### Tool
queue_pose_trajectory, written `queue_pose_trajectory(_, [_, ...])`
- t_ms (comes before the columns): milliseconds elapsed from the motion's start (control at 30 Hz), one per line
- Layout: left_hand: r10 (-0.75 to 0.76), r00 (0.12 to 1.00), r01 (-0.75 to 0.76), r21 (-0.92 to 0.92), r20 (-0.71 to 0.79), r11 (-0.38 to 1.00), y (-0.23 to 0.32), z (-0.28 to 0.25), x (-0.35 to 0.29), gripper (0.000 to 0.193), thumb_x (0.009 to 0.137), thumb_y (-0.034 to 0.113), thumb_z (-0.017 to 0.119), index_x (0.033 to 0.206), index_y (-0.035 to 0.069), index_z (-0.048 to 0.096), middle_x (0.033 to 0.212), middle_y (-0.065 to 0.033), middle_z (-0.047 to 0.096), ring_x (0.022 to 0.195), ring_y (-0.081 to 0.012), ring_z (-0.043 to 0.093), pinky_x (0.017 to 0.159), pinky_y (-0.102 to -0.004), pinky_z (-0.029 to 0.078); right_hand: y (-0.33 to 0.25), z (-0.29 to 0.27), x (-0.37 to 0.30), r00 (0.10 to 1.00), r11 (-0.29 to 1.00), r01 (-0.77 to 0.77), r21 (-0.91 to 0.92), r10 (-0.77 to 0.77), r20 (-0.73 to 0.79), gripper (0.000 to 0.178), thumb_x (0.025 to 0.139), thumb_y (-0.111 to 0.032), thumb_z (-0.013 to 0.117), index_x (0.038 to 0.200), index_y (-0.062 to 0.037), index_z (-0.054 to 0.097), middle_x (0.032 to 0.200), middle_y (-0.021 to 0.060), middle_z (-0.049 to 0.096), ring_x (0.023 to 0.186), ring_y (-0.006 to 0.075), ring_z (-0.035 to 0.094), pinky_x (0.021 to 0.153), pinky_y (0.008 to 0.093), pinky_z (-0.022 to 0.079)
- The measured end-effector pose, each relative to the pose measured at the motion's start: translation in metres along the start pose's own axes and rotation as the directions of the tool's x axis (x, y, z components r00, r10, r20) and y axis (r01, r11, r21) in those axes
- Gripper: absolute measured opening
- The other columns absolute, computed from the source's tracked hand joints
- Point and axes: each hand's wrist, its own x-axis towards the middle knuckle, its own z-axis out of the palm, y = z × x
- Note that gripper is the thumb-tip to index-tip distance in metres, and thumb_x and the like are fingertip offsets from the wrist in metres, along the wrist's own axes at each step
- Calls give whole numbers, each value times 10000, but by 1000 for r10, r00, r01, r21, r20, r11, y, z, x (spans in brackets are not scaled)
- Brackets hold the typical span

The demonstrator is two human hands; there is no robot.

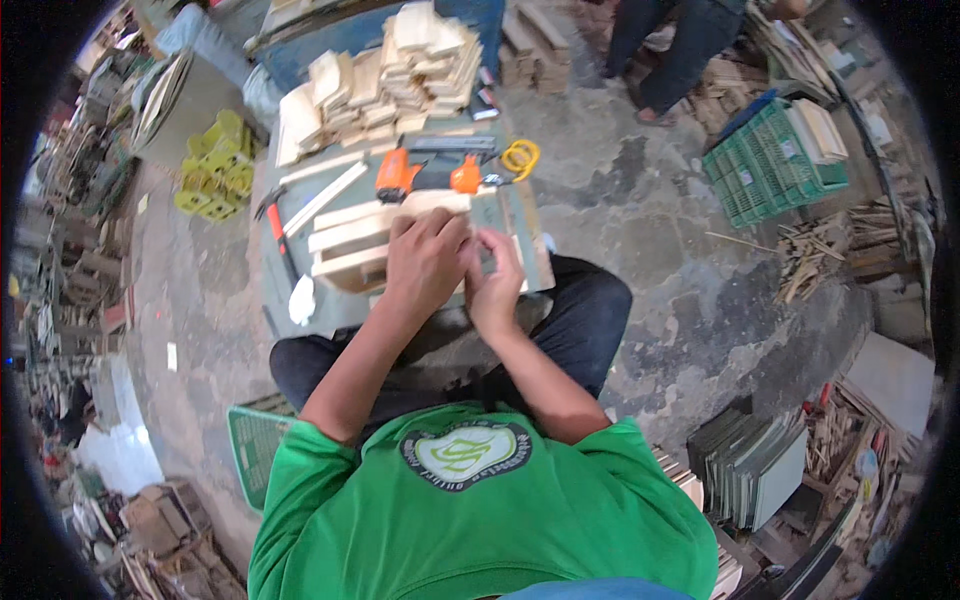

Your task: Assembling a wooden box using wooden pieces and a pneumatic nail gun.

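A small slatted wooden frame (pixel 345 236) made of pale strips lies on the worktable in front of me. My left hand (pixel 428 258) is closed over its right part, fingers curled down onto the slats. Beside it, my right hand (pixel 494 283) is at the frame's right end, thumb and fingers bent together near the left fingertips. What the right fingers hold, if anything, is hidden. Just beyond the frame rests an orange and black nail gun (pixel 430 180). Left of the frame lies a hammer (pixel 277 232) with a red and black handle.
A heap of cut wood pieces (pixel 400 70) covers the table's far end. A yellow coiled hose (pixel 520 158) sits by the nail gun. Yellow plastic crates (pixel 217 170) stand on the floor at left, a green crate (pixel 765 165) at right. Another person's legs (pixel 670 50) are at the far right.
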Motion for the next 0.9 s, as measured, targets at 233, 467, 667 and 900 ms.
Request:
queue_pose_trajectory(233, [19, 999, -17, -30, 43, 999, -2, -8, 0, 104, 817, 180, 742, 847, 131, 655, 893, -26, 647, 846, -217, 670, 818, -408, 427, 3, -2, 0, 999, 996, 40, 77, -41, 4, 307, 841, 88, 722, 1134, 16, 666, 1108, 195, 695, 1026, 365, 690, 903, 386, 541])
queue_pose_trajectory(467, [-27, 995, 38, -105, 99, 994, 2, -13, 3, 161, 822, 117, 805, 927, 107, 684, 932, -25, 709, 864, -236, 673, 873, -381, 435, -3, -7, -1, 998, 996, -52, 67, 50, 38, 341, 830, 57, 737, 1153, -17, 657, 1124, 162, 702, 1041, 366, 685, 894, 412, 535])
queue_pose_trajectory(667, [-36, 990, 48, -81, 137, 996, 1, -14, 6, 181, 809, 110, 818, 921, 83, 679, 989, -45, 742, 892, -236, 684, 892, -368, 437, -6, -9, 3, 1000, 999, -4, 54, 3, 26, 336, 838, 31, 738, 1159, -49, 679, 1132, 133, 706, 1039, 352, 678, 911, 425, 506])
queue_pose_trajectory(900, [3, 994, 5, -71, 107, 997, 3, -11, 8, 155, 790, 97, 800, 881, 121, 677, 863, -8, 662, 860, -201, 654, 870, -384, 417, -3, -8, 4, 998, 998, 64, 24, -65, 9, 353, 811, 9, 765, 1143, -71, 677, 1106, 100, 711, 1012, 324, 680, 869, 433, 491])
